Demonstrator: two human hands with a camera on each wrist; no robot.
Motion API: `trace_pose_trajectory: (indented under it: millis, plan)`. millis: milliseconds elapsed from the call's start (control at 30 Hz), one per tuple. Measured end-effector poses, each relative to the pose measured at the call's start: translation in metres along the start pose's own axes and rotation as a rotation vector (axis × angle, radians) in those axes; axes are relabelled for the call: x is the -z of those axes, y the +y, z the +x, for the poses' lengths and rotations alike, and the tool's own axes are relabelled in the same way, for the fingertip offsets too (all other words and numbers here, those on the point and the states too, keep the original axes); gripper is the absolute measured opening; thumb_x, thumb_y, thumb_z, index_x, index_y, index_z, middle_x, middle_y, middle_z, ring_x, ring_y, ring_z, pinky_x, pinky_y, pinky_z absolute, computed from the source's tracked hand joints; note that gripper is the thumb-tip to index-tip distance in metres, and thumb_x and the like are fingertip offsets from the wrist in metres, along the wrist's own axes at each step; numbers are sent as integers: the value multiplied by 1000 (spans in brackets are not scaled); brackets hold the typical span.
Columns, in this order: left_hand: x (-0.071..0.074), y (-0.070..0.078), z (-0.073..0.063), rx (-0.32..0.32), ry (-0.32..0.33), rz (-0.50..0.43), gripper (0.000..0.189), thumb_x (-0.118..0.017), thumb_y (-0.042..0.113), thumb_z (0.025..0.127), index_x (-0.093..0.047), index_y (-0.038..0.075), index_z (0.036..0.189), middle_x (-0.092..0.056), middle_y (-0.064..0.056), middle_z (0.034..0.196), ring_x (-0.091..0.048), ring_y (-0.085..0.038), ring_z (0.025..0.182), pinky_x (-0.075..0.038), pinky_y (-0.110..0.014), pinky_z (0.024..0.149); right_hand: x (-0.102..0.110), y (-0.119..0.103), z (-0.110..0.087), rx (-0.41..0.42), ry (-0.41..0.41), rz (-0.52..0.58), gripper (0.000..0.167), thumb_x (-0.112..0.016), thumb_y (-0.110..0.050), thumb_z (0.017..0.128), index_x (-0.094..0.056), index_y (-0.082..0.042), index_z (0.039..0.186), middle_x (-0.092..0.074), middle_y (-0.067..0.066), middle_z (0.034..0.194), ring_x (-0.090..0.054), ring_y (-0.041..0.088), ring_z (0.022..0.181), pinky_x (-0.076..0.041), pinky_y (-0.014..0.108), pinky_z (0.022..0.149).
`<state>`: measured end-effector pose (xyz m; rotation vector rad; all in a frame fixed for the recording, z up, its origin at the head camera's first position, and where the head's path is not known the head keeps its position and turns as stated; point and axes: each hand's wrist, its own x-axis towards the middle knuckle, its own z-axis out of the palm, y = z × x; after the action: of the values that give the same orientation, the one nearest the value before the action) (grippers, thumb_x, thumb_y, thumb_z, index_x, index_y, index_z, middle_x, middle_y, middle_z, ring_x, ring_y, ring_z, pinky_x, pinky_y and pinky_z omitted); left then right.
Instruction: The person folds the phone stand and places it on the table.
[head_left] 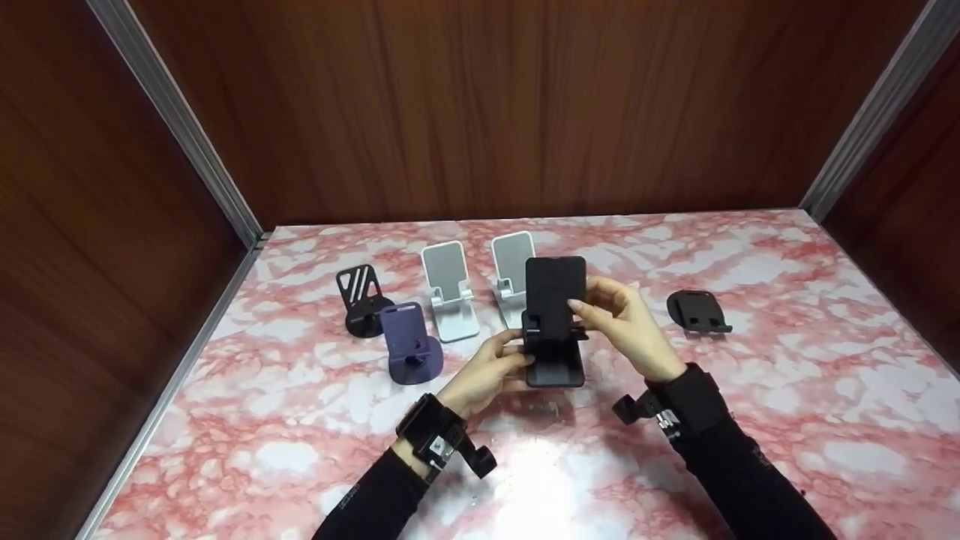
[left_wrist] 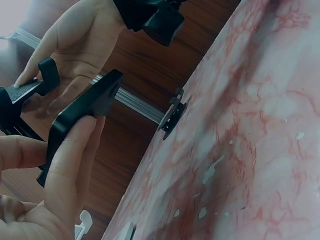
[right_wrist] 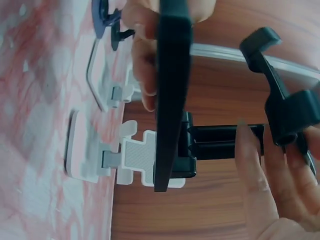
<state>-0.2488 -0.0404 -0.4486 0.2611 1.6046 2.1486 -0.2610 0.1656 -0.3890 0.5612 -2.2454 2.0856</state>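
A black folding phone stand (head_left: 555, 289) is held up off the table between both hands. My left hand (head_left: 484, 371) grips its flat base (right_wrist: 172, 100) by the side edge, fingers on one face. My right hand (head_left: 626, 326) holds the upper panel at its right edge, thumb on the front and fingers behind. Two hooked lips (right_wrist: 304, 111) stick out from the panel in the right wrist view. A twin-bar arm (right_wrist: 225, 142) joins panel and base there. Much of the panel is hidden behind the right fingers in the left wrist view.
Left of the hands stand a purple phone stand (head_left: 406, 334) and a black slotted one (head_left: 360, 289). Behind are two white stands, one (head_left: 448, 277) left of the other (head_left: 514, 259). A low black stand (head_left: 699, 309) lies at right on the marbled table (head_left: 825, 405). Wooden walls enclose it.
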Motion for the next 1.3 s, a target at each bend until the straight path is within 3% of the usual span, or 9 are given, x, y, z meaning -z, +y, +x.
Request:
trace_pose_trajectory:
  millis: [167,333,633,1033,1300]
  plan:
    - [0,-2,-1,6,-19,8,46,-46,-5,88,-36,-1,133,-61,-13,113,-66,-17,87,-58,-32,76,-1,2,2,17,27,-43,39,-67,-13,84,-51,-2,117,-58,3,107,-56,16,102,-55,27,82]
    - [-1,-2,-3,0,-30,27,47,-46,-3,88,-36,0,134,-61,-12,113,-65,-15,85,-58,-29,72,1,3,3,24,-14,-56,49,-66,-15,85,-49,-7,130,-57,6,123,-53,15,114,-51,24,90]
    - [-2,-2,-2,8,-46,48,47,-47,-4,87,-38,1,132,-63,-12,111,-67,-19,88,-58,-35,76,5,-1,2,11,-92,-101,43,-71,-15,81,-58,-5,120,-67,9,108,-65,16,93,-54,24,80]
    - [-4,-1,-2,7,-27,95,47,-47,-4,86,-38,1,132,-61,-14,110,-67,-20,86,-58,-35,75,10,-4,2,48,-120,-125,40,-70,-11,81,-59,-2,118,-68,6,104,-66,15,91,-54,24,80]
    - [-7,1,-3,12,-58,87,51,-49,-2,88,-35,2,136,-56,-18,119,-66,-22,94,-57,-37,80,10,-3,3,72,-73,-116,40,-72,-8,78,-59,0,116,-70,2,101,-66,12,92,-55,23,79]
